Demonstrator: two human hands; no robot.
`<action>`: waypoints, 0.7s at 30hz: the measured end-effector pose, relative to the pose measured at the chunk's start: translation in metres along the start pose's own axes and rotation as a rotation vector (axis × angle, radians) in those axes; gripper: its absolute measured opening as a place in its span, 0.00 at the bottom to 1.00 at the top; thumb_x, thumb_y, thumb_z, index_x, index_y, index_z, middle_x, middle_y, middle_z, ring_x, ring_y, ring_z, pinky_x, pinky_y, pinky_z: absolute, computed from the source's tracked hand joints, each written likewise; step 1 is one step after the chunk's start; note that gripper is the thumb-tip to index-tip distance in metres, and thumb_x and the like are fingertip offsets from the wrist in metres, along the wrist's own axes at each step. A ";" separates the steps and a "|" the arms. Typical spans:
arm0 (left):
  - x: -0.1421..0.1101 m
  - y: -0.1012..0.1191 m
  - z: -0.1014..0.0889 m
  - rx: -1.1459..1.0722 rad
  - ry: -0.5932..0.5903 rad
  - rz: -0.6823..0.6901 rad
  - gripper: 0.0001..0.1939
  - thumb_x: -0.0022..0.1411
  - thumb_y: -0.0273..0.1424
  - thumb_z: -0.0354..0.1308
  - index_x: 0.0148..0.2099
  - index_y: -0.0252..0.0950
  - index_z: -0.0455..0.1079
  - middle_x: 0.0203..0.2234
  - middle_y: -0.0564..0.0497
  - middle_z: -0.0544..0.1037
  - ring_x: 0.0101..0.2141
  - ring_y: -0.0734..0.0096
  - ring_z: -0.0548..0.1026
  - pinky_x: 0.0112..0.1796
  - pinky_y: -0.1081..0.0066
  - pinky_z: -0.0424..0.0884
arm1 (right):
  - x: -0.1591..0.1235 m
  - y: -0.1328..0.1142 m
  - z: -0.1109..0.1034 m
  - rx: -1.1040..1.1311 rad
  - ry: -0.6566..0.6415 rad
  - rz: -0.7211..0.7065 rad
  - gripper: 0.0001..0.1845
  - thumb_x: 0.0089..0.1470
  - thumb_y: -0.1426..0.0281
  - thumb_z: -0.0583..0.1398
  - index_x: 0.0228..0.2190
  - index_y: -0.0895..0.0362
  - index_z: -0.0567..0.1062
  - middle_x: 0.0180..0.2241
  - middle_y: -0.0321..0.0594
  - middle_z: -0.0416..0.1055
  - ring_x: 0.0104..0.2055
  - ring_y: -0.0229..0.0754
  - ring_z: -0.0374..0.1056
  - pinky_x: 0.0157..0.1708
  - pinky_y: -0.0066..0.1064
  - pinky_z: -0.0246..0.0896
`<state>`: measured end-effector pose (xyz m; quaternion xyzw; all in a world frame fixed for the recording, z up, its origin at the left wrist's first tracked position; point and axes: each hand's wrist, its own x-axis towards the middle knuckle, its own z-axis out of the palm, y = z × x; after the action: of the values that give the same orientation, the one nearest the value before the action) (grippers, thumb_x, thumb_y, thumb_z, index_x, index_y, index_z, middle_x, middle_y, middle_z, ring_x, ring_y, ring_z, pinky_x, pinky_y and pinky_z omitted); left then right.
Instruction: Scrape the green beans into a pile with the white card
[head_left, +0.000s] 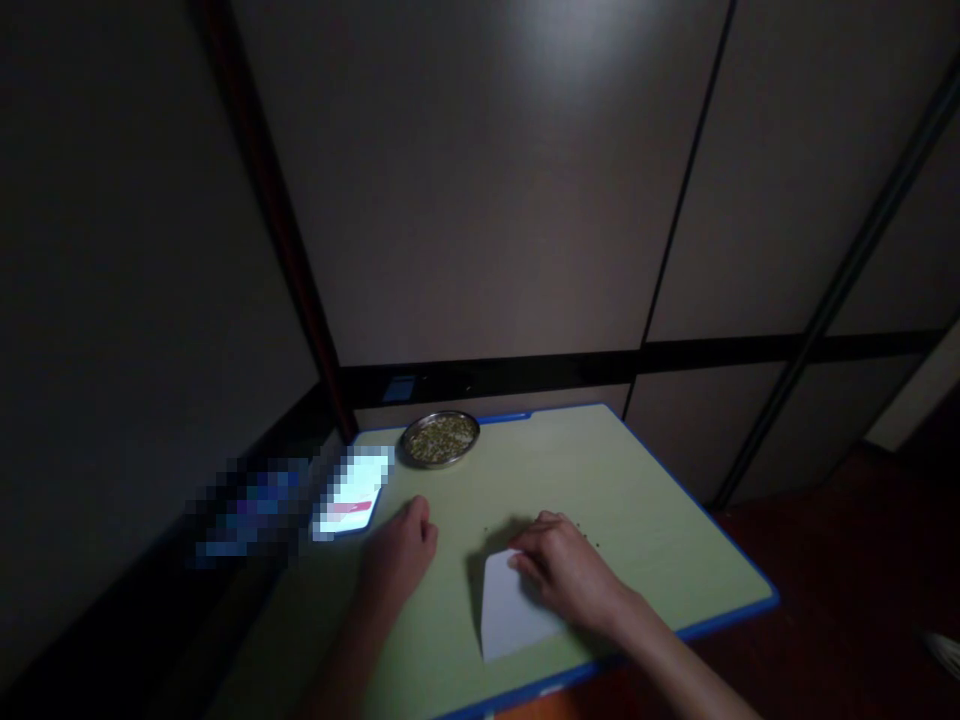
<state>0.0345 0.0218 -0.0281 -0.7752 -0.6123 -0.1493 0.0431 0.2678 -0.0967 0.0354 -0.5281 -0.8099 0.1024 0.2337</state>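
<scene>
My right hand (564, 565) is closed on the upper edge of a white sheet of paper or card (514, 608), thumb on the near side. The sheet stands tilted on the pale green tabletop (540, 470), close to its front edge. A few small dark specks (589, 535) lie just beyond my right knuckles. To the left, my left hand (409, 540) rests on the tabletop as a loose fist; its inside is hidden. Beyond it sits a round metal plate (441, 440) holding many small greenish and pale grains or seeds.
A lit phone (356, 490), partly pixelated, lies at the table's left side. The table has a blue rim (694, 500). Wardrobe-like panels (487, 200) with a dark band rise directly behind it. Dark reddish floor (840, 560) shows at the right.
</scene>
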 end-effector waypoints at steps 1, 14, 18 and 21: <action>0.001 0.000 0.001 -0.004 0.000 0.004 0.03 0.61 0.29 0.45 0.35 0.41 0.58 0.27 0.54 0.72 0.27 0.71 0.69 0.27 0.70 0.49 | -0.002 0.000 0.000 0.003 0.004 0.007 0.14 0.61 0.66 0.53 0.26 0.55 0.73 0.28 0.39 0.73 0.36 0.41 0.64 0.42 0.30 0.53; -0.002 0.003 -0.005 -0.004 -0.025 -0.024 0.03 0.61 0.29 0.46 0.36 0.40 0.60 0.29 0.53 0.74 0.29 0.71 0.71 0.27 0.70 0.51 | -0.014 0.000 0.002 0.080 -0.057 0.096 0.13 0.57 0.68 0.55 0.23 0.55 0.73 0.26 0.38 0.72 0.33 0.40 0.66 0.35 0.28 0.52; 0.000 0.001 -0.002 0.007 -0.033 -0.026 0.04 0.62 0.29 0.46 0.37 0.40 0.61 0.29 0.53 0.74 0.29 0.70 0.72 0.27 0.70 0.50 | -0.014 0.003 0.004 0.064 -0.055 0.109 0.12 0.56 0.67 0.55 0.24 0.55 0.74 0.27 0.38 0.73 0.33 0.39 0.66 0.33 0.27 0.51; 0.001 0.000 0.000 0.011 -0.022 -0.008 0.04 0.62 0.29 0.45 0.37 0.40 0.61 0.29 0.52 0.74 0.29 0.70 0.72 0.27 0.70 0.50 | -0.014 0.005 0.005 0.053 -0.063 0.130 0.12 0.55 0.68 0.55 0.23 0.55 0.74 0.26 0.38 0.73 0.31 0.38 0.64 0.32 0.27 0.50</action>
<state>0.0345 0.0231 -0.0277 -0.7740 -0.6168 -0.1374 0.0401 0.2740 -0.1068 0.0251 -0.5696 -0.7780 0.1552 0.2149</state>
